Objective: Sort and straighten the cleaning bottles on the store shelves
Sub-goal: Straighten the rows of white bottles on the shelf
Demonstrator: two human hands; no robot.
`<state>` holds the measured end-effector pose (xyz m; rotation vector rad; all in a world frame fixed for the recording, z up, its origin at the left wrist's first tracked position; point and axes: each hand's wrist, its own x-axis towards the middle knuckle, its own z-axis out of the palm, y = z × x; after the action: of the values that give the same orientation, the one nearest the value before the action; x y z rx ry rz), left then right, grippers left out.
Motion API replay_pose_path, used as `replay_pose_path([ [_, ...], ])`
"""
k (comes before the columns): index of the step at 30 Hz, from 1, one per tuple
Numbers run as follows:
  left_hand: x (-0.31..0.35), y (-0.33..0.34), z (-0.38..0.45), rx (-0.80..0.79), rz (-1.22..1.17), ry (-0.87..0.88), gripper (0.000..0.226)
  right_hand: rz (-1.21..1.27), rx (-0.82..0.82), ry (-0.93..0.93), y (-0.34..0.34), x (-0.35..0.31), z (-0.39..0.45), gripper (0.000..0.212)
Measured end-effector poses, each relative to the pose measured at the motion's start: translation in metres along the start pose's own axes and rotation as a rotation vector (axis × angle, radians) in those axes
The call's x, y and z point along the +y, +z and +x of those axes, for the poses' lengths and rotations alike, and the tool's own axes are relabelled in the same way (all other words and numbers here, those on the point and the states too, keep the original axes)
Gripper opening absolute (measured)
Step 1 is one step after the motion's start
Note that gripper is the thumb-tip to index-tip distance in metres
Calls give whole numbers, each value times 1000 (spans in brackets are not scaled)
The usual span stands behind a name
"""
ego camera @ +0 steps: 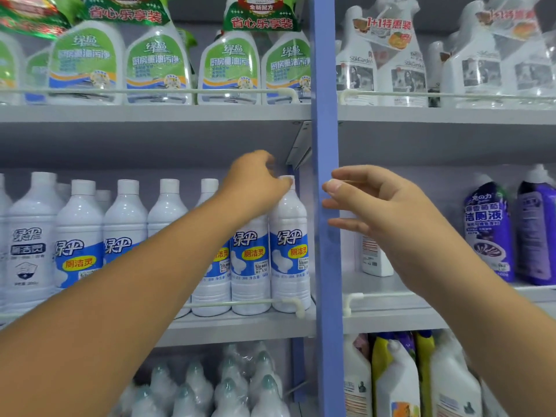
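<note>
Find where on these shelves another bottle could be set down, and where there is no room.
Free: the middle shelf floor right of the blue post, between the white bottle behind the right hand and the purple bottles. Crowded: the row of white blue-label bottles left of the post, where the left hand reaches.

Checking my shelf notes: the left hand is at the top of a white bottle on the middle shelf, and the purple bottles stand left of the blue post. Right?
Not quite. The head view shows the purple bottles right of the blue post, not left. The left hand is at the white bottle top, as noted.
</note>
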<state>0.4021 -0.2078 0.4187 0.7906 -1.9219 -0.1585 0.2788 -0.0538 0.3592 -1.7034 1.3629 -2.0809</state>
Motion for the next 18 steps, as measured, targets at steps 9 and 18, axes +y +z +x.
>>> replay_pose_path([
  [9, -34, -34, 13, 3, 26, 46, 32, -455, -211, -140, 46, -48, 41, 30],
  [18, -38, -52, 42, -402, 189, 19, 29, -1464, -434, -21, 100, -49, 129, 21],
])
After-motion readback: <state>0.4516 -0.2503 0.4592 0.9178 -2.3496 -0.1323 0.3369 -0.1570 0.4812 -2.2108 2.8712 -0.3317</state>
